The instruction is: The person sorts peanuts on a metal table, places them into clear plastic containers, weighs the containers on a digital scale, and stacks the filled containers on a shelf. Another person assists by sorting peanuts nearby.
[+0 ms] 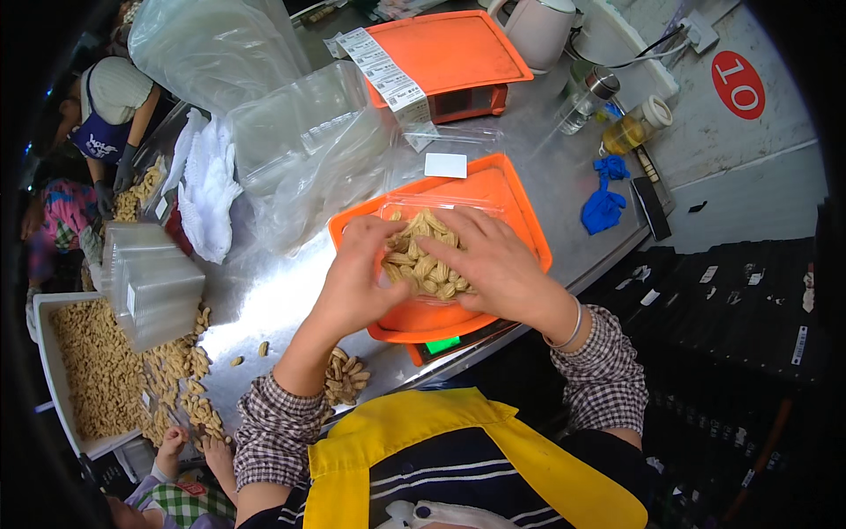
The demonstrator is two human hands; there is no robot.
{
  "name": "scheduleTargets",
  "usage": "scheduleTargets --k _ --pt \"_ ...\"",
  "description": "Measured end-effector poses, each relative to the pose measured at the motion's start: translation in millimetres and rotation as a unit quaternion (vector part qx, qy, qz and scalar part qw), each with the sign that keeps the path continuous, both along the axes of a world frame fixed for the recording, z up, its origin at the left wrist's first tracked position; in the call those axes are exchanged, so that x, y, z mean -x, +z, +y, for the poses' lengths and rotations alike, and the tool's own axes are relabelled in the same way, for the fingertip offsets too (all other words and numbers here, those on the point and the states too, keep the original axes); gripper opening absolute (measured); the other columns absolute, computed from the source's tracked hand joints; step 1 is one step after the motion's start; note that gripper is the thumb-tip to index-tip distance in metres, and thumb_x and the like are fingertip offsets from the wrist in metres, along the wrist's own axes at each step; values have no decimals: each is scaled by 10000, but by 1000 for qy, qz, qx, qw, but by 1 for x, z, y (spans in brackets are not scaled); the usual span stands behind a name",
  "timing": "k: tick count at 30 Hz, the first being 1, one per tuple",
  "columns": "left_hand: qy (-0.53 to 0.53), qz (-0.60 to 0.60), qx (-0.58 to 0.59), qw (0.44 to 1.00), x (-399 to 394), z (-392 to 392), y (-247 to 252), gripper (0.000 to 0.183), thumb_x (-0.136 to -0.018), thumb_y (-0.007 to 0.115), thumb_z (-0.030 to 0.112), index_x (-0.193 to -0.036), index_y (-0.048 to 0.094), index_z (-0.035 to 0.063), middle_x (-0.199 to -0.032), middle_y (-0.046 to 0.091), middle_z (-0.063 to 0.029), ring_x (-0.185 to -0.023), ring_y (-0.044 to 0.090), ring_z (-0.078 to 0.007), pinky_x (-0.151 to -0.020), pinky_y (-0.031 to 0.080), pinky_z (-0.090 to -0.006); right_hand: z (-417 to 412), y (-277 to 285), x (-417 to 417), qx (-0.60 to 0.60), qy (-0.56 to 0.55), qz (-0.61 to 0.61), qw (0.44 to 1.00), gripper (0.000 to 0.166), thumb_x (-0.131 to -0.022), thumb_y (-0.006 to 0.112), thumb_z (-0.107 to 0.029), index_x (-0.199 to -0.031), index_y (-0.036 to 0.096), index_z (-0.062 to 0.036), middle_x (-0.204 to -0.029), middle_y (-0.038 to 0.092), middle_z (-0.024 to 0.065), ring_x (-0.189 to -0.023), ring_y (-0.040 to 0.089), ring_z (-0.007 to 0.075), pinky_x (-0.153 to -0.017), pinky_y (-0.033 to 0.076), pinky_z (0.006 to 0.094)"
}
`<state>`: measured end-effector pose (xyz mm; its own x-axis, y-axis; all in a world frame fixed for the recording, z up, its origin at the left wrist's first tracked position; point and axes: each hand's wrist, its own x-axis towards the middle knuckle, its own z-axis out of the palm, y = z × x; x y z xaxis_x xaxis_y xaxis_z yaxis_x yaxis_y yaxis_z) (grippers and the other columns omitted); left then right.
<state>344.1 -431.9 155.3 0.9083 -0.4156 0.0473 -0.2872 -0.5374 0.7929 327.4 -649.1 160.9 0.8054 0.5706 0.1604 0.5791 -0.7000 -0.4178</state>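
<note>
Light-brown peanuts in their shells (426, 268) fill a clear plastic clamshell box (449, 202), whose lid is folded back on the far side with a white label (445, 165) on it. The box rests on the orange pan (423, 321) of a weighing scale with a lit green display (443, 344). My left hand (360, 271) curves around the left side of the box, thumb and fingertips at the peanuts. From the right, my right hand (499, 264) reaches over the peanuts with its fingers spread and touching them. Both hands cover parts of the box's sides.
A second orange scale (449, 49) stands behind, with a printed label strip (383, 69) across it. Stacked clear boxes (155, 284) stand beside a white bin (46, 344) of peanuts at left. Co-workers' hands (215, 456) are near loose peanuts. Bottles (628, 129) and blue gloves (603, 205) lie right.
</note>
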Motion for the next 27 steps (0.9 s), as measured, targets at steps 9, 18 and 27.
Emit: scheduleTargets --k 9,18,27 --pt "-115 -51 -231 965 -15 -14 -4 805 -564 757 104 -1279 398 13 -1171 474 -178 -969 571 -345 -752 518 -390 16 8 -11 109 29 10 994 694 -549 781 -202 -1187 514 -147 -1295 439 104 -1092 490 275 -887 403 392" --pt "-151 -73 -168 972 -34 2 -19 684 -595 727 72 -1231 475 81 -1092 498 -141 -909 587 -312 -701 510 -383 -2 -8 -20 19 85 57 995 604 -495 787 -135 -1066 591 -120 -1258 480 95 -1091 508 301 -857 471 384" --pt "-121 -151 -87 977 -40 -2 -37 411 -655 670 80 -1058 596 109 -897 553 -95 -774 602 -285 -639 488 -387 -19 -42 -27 -293 -63 51 953 332 -609 694 32 -917 611 -59 -1030 584 115 -959 596 267 -793 484 322"
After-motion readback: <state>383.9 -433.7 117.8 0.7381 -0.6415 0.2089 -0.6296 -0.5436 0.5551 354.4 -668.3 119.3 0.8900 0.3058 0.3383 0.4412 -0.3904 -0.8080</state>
